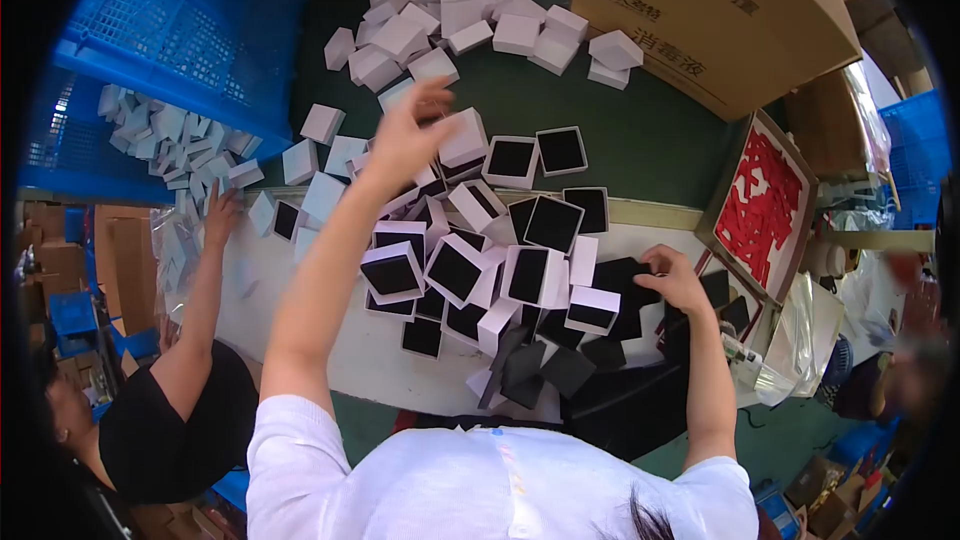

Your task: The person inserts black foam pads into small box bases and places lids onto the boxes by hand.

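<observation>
My left hand [418,132] reaches over the pile, slightly blurred, its fingers apart with nothing visible in them. Close beside it stands a small white box [463,140]. At the right, my right hand [675,278] has its fingers curled on the edge of a black foam pad [622,285]. Between my hands lie many open white boxes with black insides, such as one box [455,270] tilted towards me. Loose black pads [565,370] are scattered at the near edge, next to a black bag-like sheet [630,405].
Closed white boxes [400,35] are heaped at the back. A blue crate [200,50] stands at the left, where a co-worker's hand [222,215] touches more small boxes. A large carton [700,20] and a tray [708,218] of red pieces [755,210] sit at the right.
</observation>
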The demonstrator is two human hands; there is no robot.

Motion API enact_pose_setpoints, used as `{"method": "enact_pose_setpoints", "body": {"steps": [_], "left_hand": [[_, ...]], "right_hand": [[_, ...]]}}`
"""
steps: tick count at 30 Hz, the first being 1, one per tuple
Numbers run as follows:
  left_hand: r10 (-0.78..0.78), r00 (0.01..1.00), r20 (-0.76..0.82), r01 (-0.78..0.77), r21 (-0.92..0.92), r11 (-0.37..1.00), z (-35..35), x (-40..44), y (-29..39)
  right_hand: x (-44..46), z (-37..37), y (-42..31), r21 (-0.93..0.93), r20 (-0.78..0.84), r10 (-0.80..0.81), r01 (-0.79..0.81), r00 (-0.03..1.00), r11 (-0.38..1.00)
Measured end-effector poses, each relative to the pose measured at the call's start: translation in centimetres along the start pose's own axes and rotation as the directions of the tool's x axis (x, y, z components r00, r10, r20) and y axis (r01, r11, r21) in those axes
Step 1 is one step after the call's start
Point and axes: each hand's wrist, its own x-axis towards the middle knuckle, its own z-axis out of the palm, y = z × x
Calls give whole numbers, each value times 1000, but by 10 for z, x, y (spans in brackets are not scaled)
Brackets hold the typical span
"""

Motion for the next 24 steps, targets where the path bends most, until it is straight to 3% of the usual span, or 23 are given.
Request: {"method": "enact_pose_setpoints", "body": {"steps": [1, 2, 3, 4, 5, 6, 7, 8, 10, 11, 14, 16, 17, 18, 19, 20, 21, 22, 24], "left_hand": [[51, 976, -213, -10, 188, 982, -17, 31, -36], [121, 950, -288, 16, 432, 902, -38, 56, -72], [69, 958, -278, 93, 530, 843, -55, 78, -114], [17, 963, -269, 159, 618, 770, -69, 97, -148], [-98, 941, -324, 305, 690, 657, -79, 112, -165], [-202, 905, -374, 423, 745, 516, -82, 124, -183], [-258, 840, -478, 540, 679, 498, -85, 131, -211], [-464, 794, -393, 588, 690, 422, -78, 121, -176], [-543, 756, -366, 586, 747, 313, -64, 112, -166], [-551, 762, -341, 569, 758, 318, -61, 114, -183], [-195, 920, -340, 392, 781, 487, -82, 116, -220], [141, 917, -372, 219, 769, 601, -94, 105, -191], [149, 859, -490, 258, 665, 701, -90, 93, -157], [139, 858, -495, 194, 561, 804, -83, 79, -128], [132, 854, -503, 124, 444, 887, -72, 63, -94], [31, 940, -341, 84, 317, 945, -53, 38, -50], [126, 978, -169, -58, 356, 933, -42, 21, -44], [213, 969, -127, -145, 405, 903, -11, -6, -20], [179, 984, -26, -164, 286, 944, 44, -48, 4]], "right_hand": [[0, -13, 5, 61, -66, -4, 8, 998, 998], [-1, -21, 6, 123, -137, -1, 18, 991, 992], [3, -21, 7, 123, -145, 1, 17, 989, 992], [6, -21, 11, 77, -271, -53, 76, 961, 994], [4, -22, 14, 23, -395, -101, 120, 913, 993], [3, -23, 11, -317, -423, -236, 101, 875, 943], [2, -16, 6, -402, -470, -329, 133, 819, 906], [2, -8, 4, -430, -491, -352, 130, 797, 894], [-7, 19, -19, -543, -454, -346, 53, 821, 838], [-10, 27, -25, -587, -401, -296, 5, 867, 809], [-17, 38, -25, -725, -462, -259, -192, 848, 661], [-19, 30, -7, -672, -465, -336, -80, 819, 736], [-22, 27, -11, -575, -529, -334, -40, 780, 817], [-25, 25, -18, -552, -631, -409, -10, 660, 834], [-26, 23, -29, -457, -674, -398, 73, 623, 886], [-27, 24, -42, -355, -716, -379, 161, 587, 921], [-30, 28, -61, -308, -672, -387, 237, 632, 921], [-32, 35, -81, -254, -630, -396, 304, 668, 918], [-33, 60, -122, -376, -551, -620, 497, 559, 782]]}}
